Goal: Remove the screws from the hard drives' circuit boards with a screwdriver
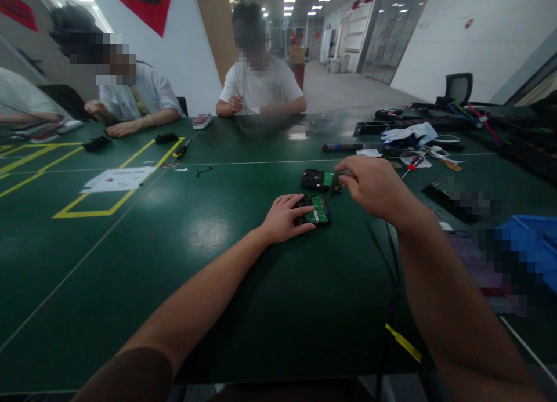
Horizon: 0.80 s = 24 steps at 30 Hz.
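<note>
A hard drive with a green circuit board facing up lies flat on the green table. My left hand is closed over its left end, the thumb along the near edge and the other fingers across the top and far side. Just behind it lies a second hard drive, also board side up. My right hand is pinched on a small dark green item at the right end of this second drive. Blur and the fingers hide what kind of item it is.
To the right are a blue bin, a dark device, a red-handled screwdriver, gloves and bundled cables. A yellow-handled screwdriver and a paper sheet lie left. Other people sit across the table.
</note>
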Motion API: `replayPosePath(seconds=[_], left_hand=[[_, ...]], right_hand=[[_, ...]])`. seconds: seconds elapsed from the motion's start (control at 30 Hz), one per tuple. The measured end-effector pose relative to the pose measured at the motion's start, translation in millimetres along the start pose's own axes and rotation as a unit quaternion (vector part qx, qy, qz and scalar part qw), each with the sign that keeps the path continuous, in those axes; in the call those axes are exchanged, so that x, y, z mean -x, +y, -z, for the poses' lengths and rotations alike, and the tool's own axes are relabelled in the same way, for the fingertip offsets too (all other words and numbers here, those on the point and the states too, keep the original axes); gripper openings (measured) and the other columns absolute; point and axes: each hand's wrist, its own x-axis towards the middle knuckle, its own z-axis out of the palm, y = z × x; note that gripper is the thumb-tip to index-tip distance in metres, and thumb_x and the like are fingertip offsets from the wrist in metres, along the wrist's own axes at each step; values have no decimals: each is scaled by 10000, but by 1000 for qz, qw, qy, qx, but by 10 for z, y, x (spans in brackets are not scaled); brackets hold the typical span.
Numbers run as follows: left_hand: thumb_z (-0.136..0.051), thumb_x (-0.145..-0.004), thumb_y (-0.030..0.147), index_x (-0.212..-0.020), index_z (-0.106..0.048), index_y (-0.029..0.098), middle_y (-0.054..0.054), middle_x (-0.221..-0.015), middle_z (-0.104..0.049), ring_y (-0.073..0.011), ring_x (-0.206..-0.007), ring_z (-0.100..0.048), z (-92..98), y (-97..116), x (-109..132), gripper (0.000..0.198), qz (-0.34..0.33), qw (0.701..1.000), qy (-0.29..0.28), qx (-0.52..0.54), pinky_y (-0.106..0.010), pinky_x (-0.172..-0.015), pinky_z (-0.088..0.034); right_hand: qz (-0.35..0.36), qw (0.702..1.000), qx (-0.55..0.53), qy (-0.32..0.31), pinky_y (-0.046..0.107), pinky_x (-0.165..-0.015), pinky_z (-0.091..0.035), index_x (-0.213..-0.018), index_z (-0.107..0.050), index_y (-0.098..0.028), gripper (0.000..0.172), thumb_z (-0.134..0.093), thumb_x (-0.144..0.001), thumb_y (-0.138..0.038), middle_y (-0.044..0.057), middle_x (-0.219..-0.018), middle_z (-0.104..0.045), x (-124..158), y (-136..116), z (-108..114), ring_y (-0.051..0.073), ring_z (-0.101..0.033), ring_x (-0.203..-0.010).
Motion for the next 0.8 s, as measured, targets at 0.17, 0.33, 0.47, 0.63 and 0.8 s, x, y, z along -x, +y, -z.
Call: replayPosePath(seconds=[0.17,0.33,0.47,0.63,0.8], left_hand=[[-582,-891,691,-1383,-635,342,-84,-1576,-452,-340,-1420,-429,4,-3,8,606,-4,1000,2,-4,-558,-1156,-336],[-603,-889,673,-1380,-636,345,-76,-1578,-451,-342,-1418,-431,17,3,9,591,-4,1000,-1,3,-570,-1161,-328],[-615,-886,664,-1382,-633,348,-71,-1580,-450,-344,-1421,-424,14,8,6,588,1,1000,-1,3,-580,-1158,-326],[-614,-884,671,-1375,-639,342,-75,-1579,-451,-341,-1425,-418,17,15,0,592,-1,1000,-3,0,-569,-1157,-331],[-607,-890,667,-1384,-632,340,-76,-1577,-453,-339,-1420,-422,10,15,4,592,-2,1000,2,1,-565,-1154,-332]], right_hand=[[-18,1000,14,-12,372,-772,-423,-973,-715,-201,147,-603,-913,-274,86,-914,-726,4,-52,54,250,-627,-845],[-26,999,13,-12,358,-728,-405,-951,-699,-206,203,-623,-940,-394,78,-863,-702,-2,-101,46,241,-604,-797],[-31,999,25,-2,354,-714,-393,-931,-697,-218,273,-617,-946,-479,70,-835,-693,4,-83,12,234,-586,-779],[-34,999,34,-8,359,-718,-386,-901,-699,-208,260,-624,-945,-453,76,-835,-692,-3,-86,25,232,-583,-770],[-18,1000,19,-13,361,-747,-402,-959,-699,-200,169,-628,-939,-353,81,-905,-707,-8,-100,39,234,-600,-799]])
